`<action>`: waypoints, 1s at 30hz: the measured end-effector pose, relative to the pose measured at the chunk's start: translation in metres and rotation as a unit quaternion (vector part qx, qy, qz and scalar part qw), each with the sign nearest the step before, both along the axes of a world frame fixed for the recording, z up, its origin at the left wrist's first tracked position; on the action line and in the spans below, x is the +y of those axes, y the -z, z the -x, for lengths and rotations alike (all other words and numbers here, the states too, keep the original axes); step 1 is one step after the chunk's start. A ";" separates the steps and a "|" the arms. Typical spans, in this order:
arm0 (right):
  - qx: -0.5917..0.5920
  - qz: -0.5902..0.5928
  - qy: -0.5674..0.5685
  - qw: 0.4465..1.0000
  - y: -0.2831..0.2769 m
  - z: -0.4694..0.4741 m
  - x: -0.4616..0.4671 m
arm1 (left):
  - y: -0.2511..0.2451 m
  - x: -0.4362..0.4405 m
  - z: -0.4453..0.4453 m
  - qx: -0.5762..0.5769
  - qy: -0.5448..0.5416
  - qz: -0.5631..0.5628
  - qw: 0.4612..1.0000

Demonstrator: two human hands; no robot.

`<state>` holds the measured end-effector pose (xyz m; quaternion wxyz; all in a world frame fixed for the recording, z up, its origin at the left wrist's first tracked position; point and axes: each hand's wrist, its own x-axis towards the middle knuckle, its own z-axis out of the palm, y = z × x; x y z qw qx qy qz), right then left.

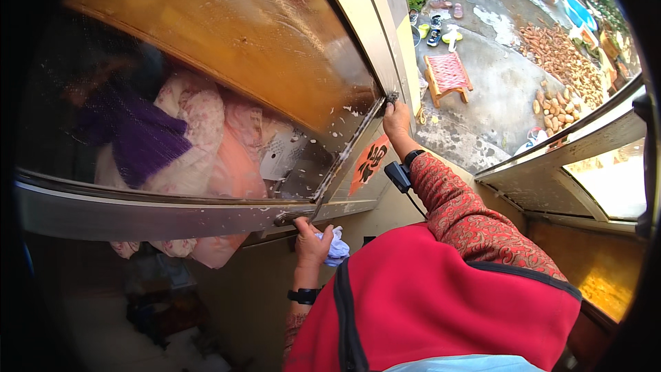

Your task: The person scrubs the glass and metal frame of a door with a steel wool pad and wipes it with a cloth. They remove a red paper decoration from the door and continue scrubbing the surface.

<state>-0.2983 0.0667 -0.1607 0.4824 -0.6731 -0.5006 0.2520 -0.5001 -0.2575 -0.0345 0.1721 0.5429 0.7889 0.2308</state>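
Observation:
A door with a large glass pane (227, 62) in a metal frame stands before me, its glass wet with white suds. My right hand (396, 120) presses a dark scrubbing pad (391, 99) against the pane's lower corner, where suds line the frame. My left hand (311, 245) is at the door's near edge, its fingers beside the dark door handle (293, 217). A crumpled pale blue cloth (336, 248) is held in that hand. Below the glass, a red paper with black writing (368, 164) is stuck on the door's lower panel.
Bedding and a purple cloth (139, 134) show through the glass. Outside, a wooden folding stool (448, 73) with a pink woven seat stands on concrete, near shoes (434, 36) and a spread of root vegetables (563, 62). Another door leaf (560, 178) stands at the right.

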 end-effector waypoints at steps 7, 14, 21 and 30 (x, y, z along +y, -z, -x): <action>0.018 -0.142 -0.063 0.988 -0.034 -0.015 -0.012 | -0.005 0.003 -0.002 -0.001 -0.011 0.014 1.000; -0.073 -0.133 -0.135 0.979 -0.041 0.007 -0.040 | -0.004 0.003 -0.004 -0.019 -0.012 0.009 1.000; -0.061 -0.156 -0.321 0.932 -0.037 0.038 -0.108 | -0.004 0.001 0.000 -0.006 0.008 0.007 1.000; -0.108 -0.122 -0.096 0.982 -0.035 -0.010 0.003 | -0.010 -0.002 0.001 -0.004 -0.006 0.081 0.997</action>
